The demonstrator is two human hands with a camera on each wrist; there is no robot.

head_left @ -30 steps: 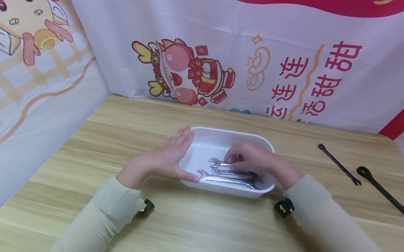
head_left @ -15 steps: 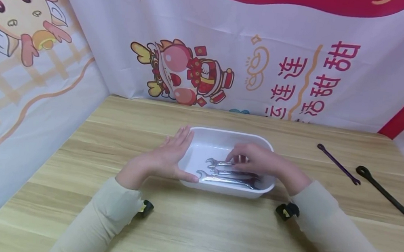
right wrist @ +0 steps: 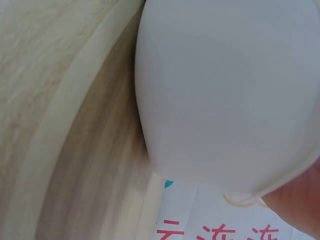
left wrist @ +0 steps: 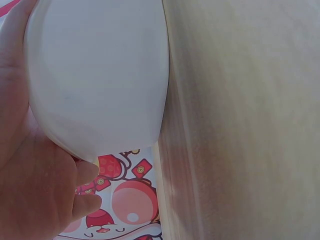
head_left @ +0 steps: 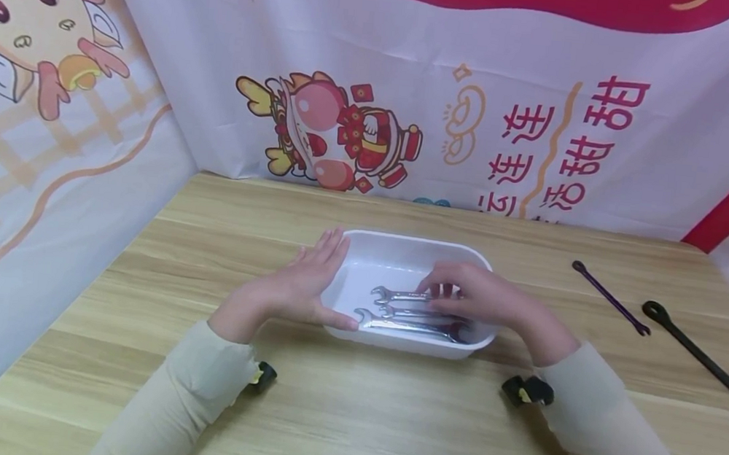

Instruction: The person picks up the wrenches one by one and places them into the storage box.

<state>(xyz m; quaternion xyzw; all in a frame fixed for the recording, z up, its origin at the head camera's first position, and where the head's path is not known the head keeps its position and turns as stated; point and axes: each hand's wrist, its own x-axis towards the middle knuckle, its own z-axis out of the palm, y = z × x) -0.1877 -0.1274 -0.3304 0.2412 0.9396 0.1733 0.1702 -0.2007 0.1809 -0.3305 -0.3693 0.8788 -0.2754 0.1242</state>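
Note:
A white plastic bin [head_left: 360, 271] stands on the table and holds several silver open-end wrenches lying side by side. The upper wrench [head_left: 397, 296], a smaller wrench [head_left: 399, 311] and a longer wrench [head_left: 408, 325] all point left. My left hand [head_left: 296, 287] rests on the bin's left end, fingers spread along the rim and thumb at the near corner. My right hand [head_left: 473, 293] reaches in over the right end, its loosely bent fingers beside the upper wrench and hiding that wrench's right part. The bin's outer wall [left wrist: 100, 75] fills much of the left wrist view.
To the right lie a thin purple wrench [head_left: 611, 297] and a long dark wrench [head_left: 701, 355] on the wooden table [head_left: 385, 420]. A printed cloth [head_left: 467, 120] hangs behind the table; another drapes along the left side.
My right hand has slid to the right along the upper wrench, uncovering more of it. That wrench shifted slightly left at first, then stayed put. The left hand and bin keep their places.

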